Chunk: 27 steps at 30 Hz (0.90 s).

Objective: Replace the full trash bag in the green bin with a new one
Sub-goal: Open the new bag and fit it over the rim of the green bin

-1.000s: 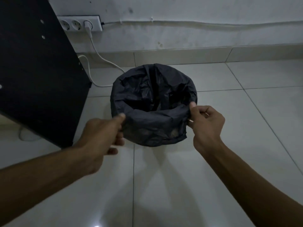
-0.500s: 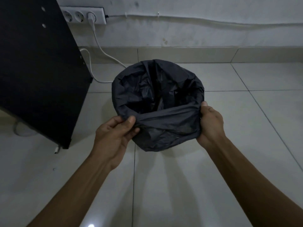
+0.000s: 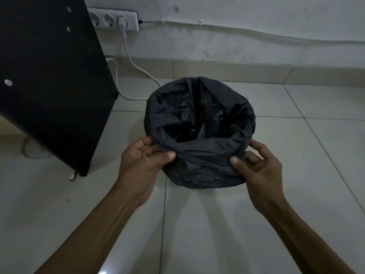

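Both hands pinch the folded-over edge of the black trash bag (image 3: 199,119) at its near rim: the left hand (image 3: 144,161) at the lower left, the right hand (image 3: 258,167) at the lower right. Between them, at the frame's centre, the crinkled matte bag drapes over the bin, hiding it, mouth gaping open on the pale floor tiles (image 3: 197,224).
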Tool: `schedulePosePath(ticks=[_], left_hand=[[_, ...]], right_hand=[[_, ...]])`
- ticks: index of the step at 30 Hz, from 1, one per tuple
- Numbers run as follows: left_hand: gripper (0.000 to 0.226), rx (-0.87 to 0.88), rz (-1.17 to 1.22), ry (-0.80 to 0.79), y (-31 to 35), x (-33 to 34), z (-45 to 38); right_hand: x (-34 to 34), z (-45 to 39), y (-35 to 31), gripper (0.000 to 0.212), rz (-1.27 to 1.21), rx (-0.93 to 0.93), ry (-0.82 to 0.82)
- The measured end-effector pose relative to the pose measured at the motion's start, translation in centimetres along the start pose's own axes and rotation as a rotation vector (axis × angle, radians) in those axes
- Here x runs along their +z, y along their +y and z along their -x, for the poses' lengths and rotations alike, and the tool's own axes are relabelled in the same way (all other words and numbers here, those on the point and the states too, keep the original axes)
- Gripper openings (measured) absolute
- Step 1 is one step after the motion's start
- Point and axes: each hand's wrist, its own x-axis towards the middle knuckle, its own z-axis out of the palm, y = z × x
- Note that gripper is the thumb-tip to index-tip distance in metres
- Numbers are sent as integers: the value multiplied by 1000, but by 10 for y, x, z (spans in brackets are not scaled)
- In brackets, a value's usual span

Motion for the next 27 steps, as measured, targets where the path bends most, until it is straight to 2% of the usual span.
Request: schedulePosePath(ticks=[3, 6, 8, 11, 14, 15, 17, 20, 22, 25, 27], left_hand=[[44, -6, -19, 7, 0, 1, 1], [38, -14, -63, 51, -5, 3, 2], [34, -17, -114, 85, -8, 5, 1], [26, -77, -124, 115, -4, 9, 2], [6, -190, -62, 106, 6, 18, 4], [14, -203, -68, 112, 7, 22, 2], [27, -209, -128, 161, 7, 32, -3], [25, -219, -253, 224, 10, 37, -10], [25, -234, -356, 203, 19, 26, -16], [13, -214, -550, 106, 43, 5, -25], [11, -167, -620, 113, 56, -5, -35]], right_hand=[[-3, -5, 9, 44, 177, 0, -2], [4, -16, 18, 29, 338, -42, 91], [7, -21, 17, 29, 387, -61, 101], [5, -20, 6, 36, 301, -67, 218], [4, -17, -15, 18, 174, -154, 412], [6, -19, -21, 9, 166, -142, 430], [12, -28, -31, 22, 162, 3, 354], [18, -38, -38, 47, 166, 226, 239], [16, -39, -37, 49, 230, 214, 276], [11, -35, -35, 49, 319, 146, 316], [10, -31, -35, 51, 372, 94, 325]])
